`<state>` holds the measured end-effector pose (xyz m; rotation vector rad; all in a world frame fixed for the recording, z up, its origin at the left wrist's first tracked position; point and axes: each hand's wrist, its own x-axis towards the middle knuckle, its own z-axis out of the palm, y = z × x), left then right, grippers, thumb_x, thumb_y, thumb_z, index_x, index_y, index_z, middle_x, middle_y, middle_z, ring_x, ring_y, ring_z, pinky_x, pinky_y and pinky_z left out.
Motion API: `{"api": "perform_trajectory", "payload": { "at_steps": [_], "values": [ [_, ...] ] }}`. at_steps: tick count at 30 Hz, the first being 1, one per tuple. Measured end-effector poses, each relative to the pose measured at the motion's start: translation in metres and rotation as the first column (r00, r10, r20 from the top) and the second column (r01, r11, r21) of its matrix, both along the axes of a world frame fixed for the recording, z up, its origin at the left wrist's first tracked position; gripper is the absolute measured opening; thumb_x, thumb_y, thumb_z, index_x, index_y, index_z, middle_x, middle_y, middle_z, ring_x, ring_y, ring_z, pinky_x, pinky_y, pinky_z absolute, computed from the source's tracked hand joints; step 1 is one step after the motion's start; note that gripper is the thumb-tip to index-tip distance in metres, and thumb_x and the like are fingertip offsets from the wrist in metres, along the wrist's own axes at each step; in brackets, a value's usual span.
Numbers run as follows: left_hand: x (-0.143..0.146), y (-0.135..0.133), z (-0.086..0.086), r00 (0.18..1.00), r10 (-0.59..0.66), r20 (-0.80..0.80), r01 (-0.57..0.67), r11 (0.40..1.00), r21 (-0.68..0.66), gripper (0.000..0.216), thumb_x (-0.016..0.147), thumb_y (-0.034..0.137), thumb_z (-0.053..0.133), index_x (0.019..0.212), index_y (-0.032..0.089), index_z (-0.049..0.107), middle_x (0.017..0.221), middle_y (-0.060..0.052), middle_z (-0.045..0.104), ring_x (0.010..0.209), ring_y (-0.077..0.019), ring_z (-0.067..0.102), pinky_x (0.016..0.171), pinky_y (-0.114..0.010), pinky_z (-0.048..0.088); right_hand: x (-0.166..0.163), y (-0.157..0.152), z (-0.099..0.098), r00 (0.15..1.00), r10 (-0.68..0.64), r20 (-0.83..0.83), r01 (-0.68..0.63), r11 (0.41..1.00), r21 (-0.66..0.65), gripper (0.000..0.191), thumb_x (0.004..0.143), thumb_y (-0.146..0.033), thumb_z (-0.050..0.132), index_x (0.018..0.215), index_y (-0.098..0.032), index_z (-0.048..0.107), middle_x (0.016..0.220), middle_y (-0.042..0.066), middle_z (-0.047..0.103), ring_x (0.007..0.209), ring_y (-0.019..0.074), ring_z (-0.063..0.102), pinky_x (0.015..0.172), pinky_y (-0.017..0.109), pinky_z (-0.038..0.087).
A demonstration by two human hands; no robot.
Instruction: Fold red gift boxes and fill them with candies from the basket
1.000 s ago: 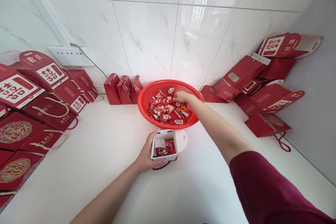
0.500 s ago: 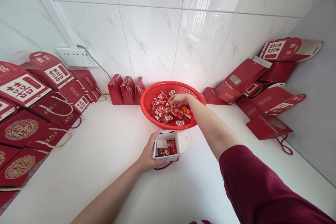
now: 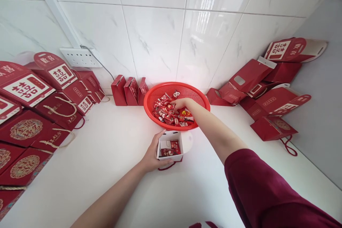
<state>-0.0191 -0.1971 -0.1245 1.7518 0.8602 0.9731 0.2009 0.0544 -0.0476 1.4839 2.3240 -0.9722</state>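
A round red basket [image 3: 198, 93] stands on the white counter against the tiled wall, filled with several small red wrapped candies [image 3: 163, 111]. My right hand [image 3: 180, 104] reaches into the basket with its fingers curled down among the candies; what they grip is hidden. In front of the basket sits a small open white-lined gift box [image 3: 170, 148] with a few red candies inside. My left hand [image 3: 153, 155] holds this box by its left side and front edge.
Stacks of red gift boxes with gold cord handles [image 3: 32, 114] fill the left side. More flattened red boxes [image 3: 267, 89] lean in the right corner. Three small red boxes [image 3: 129, 91] stand by the wall. A white socket strip [image 3: 77, 57] is on the wall.
My right hand has moved a little leftward and downward inside the basket among the candies. My left hand stays on the small box.
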Motion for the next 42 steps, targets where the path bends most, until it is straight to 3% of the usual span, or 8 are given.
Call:
{"api": "perform_trajectory", "payload": {
  "at_steps": [5,14,21,26,29,33,38,42],
  "values": [
    [0.001,0.0,-0.001,1.0,0.004,0.004,-0.004,1.0,0.009,0.106,0.069,0.041,0.085,0.153,0.031,0.021,0.155,-0.013,0.029,0.141,-0.0376,0.036,0.116,-0.053,0.034,-0.016,-0.002,0.006,0.987,0.16,0.006,-0.159,0.985,-0.069,0.08,0.07,-0.029,0.075,0.145,-0.017,0.048,0.107,0.01,0.074,0.094,0.0253,0.069,0.08,0.031,0.052],
    [0.001,0.0,-0.009,0.998,-0.022,0.056,0.025,0.998,-0.049,0.107,0.066,0.038,0.087,0.151,0.027,0.023,0.153,-0.016,0.035,0.138,-0.0384,0.041,0.114,-0.054,0.037,-0.021,-0.018,0.017,0.935,0.348,0.074,-0.343,0.936,-0.074,0.074,0.063,-0.04,0.082,0.132,-0.021,0.063,0.129,0.006,0.066,0.112,0.0256,0.063,0.087,0.027,0.048],
    [0.002,-0.001,-0.008,0.993,-0.047,0.109,0.057,0.994,-0.091,0.106,0.065,0.035,0.088,0.15,0.027,0.025,0.152,-0.016,0.036,0.136,-0.0381,0.044,0.112,-0.053,0.039,-0.025,-0.047,0.028,0.904,0.339,0.258,-0.338,0.94,-0.05,0.058,0.053,-0.031,0.09,0.108,-0.023,0.075,0.107,0.002,0.073,0.097,0.0258,0.068,0.079,0.029,0.051],
    [0.002,0.0,-0.008,0.996,-0.039,0.085,0.046,0.996,-0.075,0.108,0.064,0.035,0.088,0.15,0.027,0.024,0.154,-0.016,0.033,0.138,-0.0389,0.042,0.113,-0.054,0.038,-0.033,-0.052,0.025,0.904,0.144,0.403,-0.226,0.96,0.165,0.033,0.079,-0.026,0.078,0.108,-0.012,0.07,0.11,0.012,0.069,0.109,0.0295,0.063,0.095,0.047,0.049],
    [0.002,0.0,-0.008,0.996,-0.036,0.077,0.041,0.996,-0.073,0.108,0.064,0.036,0.088,0.15,0.027,0.024,0.154,-0.016,0.034,0.138,-0.0389,0.041,0.113,-0.054,0.038,-0.036,-0.048,0.023,0.932,0.084,0.354,-0.192,0.94,0.283,0.034,0.095,-0.032,0.063,0.123,-0.015,0.06,0.127,0.012,0.061,0.114,0.0254,0.06,0.098,0.049,0.049],
    [0.002,0.0,-0.008,0.995,-0.044,0.089,0.051,0.995,-0.081,0.108,0.064,0.036,0.088,0.151,0.026,0.024,0.151,-0.016,0.038,0.136,-0.0376,0.044,0.112,-0.052,0.04,-0.034,-0.045,0.017,0.962,0.172,0.214,-0.23,0.93,0.288,0.035,0.097,-0.034,0.059,0.128,-0.018,0.058,0.129,0.011,0.059,0.11,0.023,0.062,0.094,0.044,0.052],
    [0.002,0.0,-0.009,0.997,-0.036,0.071,0.039,0.998,-0.051,0.108,0.063,0.039,0.088,0.15,0.026,0.025,0.152,-0.016,0.037,0.137,-0.0378,0.043,0.112,-0.053,0.039,-0.024,-0.041,0.01,0.974,0.174,0.145,-0.209,0.938,0.278,0.033,0.089,-0.024,0.068,0.121,-0.015,0.063,0.118,0.01,0.066,0.103,0.0228,0.064,0.091,0.041,0.052],
    [0.002,0.0,-0.009,0.997,-0.034,0.075,0.037,0.999,-0.034,0.108,0.064,0.039,0.088,0.15,0.025,0.025,0.152,-0.017,0.036,0.138,-0.0383,0.042,0.113,-0.054,0.037,-0.015,-0.049,0.028,0.99,0.139,0.024,-0.138,0.918,0.37,0.03,0.077,-0.012,0.073,0.107,-0.014,0.069,0.112,0.013,0.07,0.103,0.0274,0.065,0.088,0.032,0.048]
  ]
}}
